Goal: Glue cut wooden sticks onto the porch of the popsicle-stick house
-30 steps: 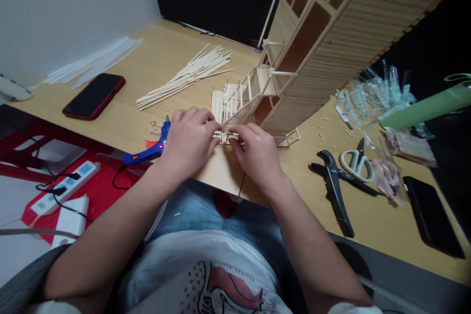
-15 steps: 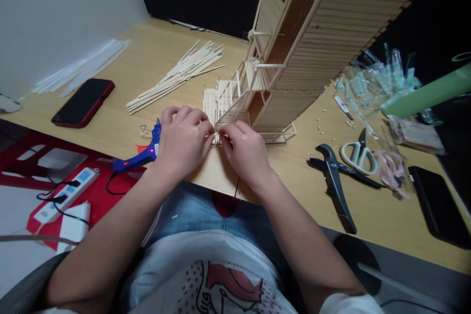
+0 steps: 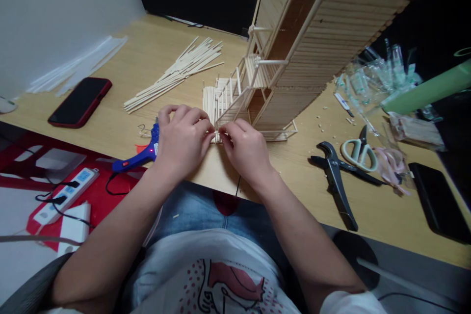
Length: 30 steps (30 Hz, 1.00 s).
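A tall model house (image 3: 301, 78) built of thin wooden sticks stands on the table, with a low stick deck and railing (image 3: 228, 95) at its front left. At the near corner of that deck, my left hand (image 3: 184, 137) and my right hand (image 3: 245, 149) meet with fingertips pinched almost together. A short wooden stick (image 3: 216, 133) shows between the fingertips of both hands; most of it is hidden. Beside my left hand lies a blue glue gun (image 3: 142, 154), a small red light lit on its body.
Behind my left hand lies a pile of loose sticks (image 3: 180, 71). Farther left are a red-cased phone (image 3: 80, 102) and clear glue sticks (image 3: 79, 66). On the right lie black cutters (image 3: 333, 181), scissors (image 3: 358, 154), a black phone (image 3: 439, 201) and plastic wrapping (image 3: 368, 78). A power strip (image 3: 66, 195) sits below.
The view has shifted very slightly. Both hands keep their pinch at the deck corner, and nothing else has visibly moved.
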Motion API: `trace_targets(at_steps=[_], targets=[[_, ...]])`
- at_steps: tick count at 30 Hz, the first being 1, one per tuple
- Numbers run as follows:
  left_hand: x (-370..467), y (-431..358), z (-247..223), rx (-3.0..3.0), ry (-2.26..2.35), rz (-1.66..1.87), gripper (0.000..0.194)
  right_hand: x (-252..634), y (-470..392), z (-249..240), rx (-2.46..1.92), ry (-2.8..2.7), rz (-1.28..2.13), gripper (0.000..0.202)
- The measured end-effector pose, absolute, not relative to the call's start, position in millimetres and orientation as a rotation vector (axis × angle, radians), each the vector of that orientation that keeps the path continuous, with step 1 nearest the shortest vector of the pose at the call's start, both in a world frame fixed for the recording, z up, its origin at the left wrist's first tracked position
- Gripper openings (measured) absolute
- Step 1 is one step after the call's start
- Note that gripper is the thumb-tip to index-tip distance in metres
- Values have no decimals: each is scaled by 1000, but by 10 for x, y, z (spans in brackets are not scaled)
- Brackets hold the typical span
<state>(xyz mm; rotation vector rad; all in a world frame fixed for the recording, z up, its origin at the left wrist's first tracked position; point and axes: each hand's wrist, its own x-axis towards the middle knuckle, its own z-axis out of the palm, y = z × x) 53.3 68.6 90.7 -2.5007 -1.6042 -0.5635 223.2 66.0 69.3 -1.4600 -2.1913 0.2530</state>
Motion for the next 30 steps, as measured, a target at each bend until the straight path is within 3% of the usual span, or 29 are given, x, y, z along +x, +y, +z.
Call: trace_targets(at_steps=[30], targets=[[283,430,919,-2374,-1803,-699,22,2254,616,707,-1419,-2134,307,21]])
